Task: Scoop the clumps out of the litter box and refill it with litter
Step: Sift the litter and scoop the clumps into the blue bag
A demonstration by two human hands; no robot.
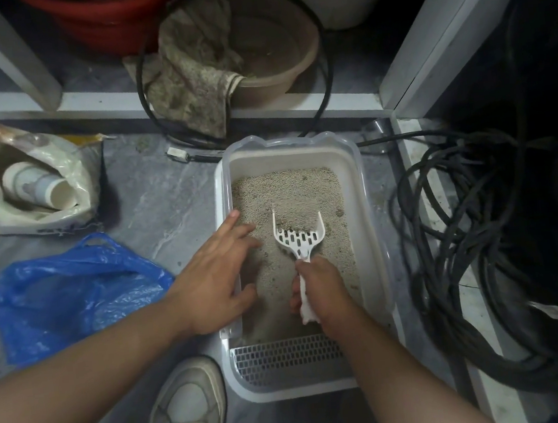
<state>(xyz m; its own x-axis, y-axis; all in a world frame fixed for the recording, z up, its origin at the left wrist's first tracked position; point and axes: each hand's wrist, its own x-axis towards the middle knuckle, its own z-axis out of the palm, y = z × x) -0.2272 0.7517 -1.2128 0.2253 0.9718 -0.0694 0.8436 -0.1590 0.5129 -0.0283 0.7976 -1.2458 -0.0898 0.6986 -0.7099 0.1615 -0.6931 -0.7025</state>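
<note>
the box (373, 236) sits on the grey floor (152, 197), long side running away from the person, a slotted grate at its near end and pale litter (289, 193) spread thin across the tray. the scoop (299, 235) lies low in the litter near the middle, its slotted blade pointing away and a little litter heaped at its front edge; any clump on it is too small to tell. the right hand (317, 290) is wrapped round the scoop's handle, fingers curled tight. the left hand (216, 280) lies flat with straight fingers over the box's left rim, steadying it and gripping nothing. the scoop looks like thin stiff plastic, light, best held low on the handle as now; the litter is loose and grainy and should sift through the slots, while clumps would likely crumble if shaken hard. the box looks rigid but light enough to slide, so the bracing hand makes sense. just left of the box a blue bag (72, 291) lies crumpled and open, probably for the waste. further left a torn sack (27, 189) holds a white bottle; it shows no writing i can read. behind the box a rag (193, 68) hangs over a beige basin (278, 49), and black cable (463, 243) coils at the right. a pale shoe (188, 413) shows near the grate.
</note>
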